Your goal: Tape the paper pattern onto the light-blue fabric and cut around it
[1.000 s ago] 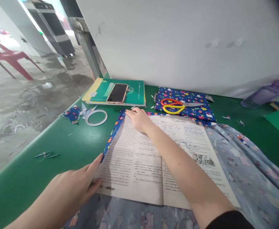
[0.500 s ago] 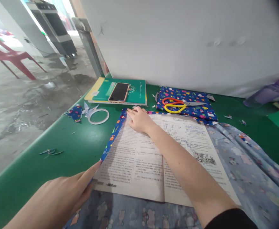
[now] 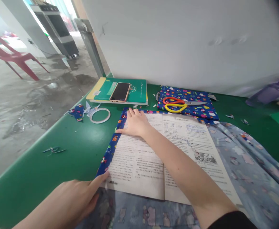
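An open printed booklet lies on a sheet of cartoon-patterned fabric, pale underside up. Along the booklet's left and top edges the fabric is folded over as a dark blue strip. My right hand presses flat near the top left corner, fingers spread and thumb stretched out to the left strip. At the lower left corner, my left hand is closed on the folded fabric edge, a fingertip on top and other fingers curled lower down, partly hidden.
Red-and-yellow-handled scissors rest on a folded blue patterned cloth. A phone lies on green books. A tape roll and scraps are at left on the green table. A purple bottle stands right.
The left strip now lies wider and flatter over the page. My left hand has shifted slightly right and down along it. My right thumb has spread out to the left.
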{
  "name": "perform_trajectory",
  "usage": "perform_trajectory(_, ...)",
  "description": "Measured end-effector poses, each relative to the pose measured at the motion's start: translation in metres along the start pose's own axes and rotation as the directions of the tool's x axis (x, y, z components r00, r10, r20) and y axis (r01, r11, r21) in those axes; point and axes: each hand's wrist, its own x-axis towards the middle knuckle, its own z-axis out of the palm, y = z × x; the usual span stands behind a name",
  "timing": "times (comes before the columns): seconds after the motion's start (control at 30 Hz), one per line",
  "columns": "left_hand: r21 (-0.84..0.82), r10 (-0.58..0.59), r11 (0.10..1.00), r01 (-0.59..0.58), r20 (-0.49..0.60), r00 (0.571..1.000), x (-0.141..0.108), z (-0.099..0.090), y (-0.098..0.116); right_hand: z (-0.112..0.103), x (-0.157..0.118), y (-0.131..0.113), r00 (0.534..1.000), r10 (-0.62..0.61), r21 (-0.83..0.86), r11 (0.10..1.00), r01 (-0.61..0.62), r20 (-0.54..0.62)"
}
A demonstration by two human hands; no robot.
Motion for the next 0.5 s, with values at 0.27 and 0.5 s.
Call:
perform_trajectory(0.27,-0.254,0.201,0.953,-0.167,0.113,0.973,0.014,-0.042,-0.007,0.004,-0.002,0.002,1.000,-0.005,0.015,1.000,0.006,-0.026)
perform_trajectory(0.5,-0.263,-0.056,0.947,-0.183,-0.698,0.714,0.100,-0.048,-0.030,0.005,-0.004,0.003,1.000,0.011,0.047,0.999,-0.011,-0.011)
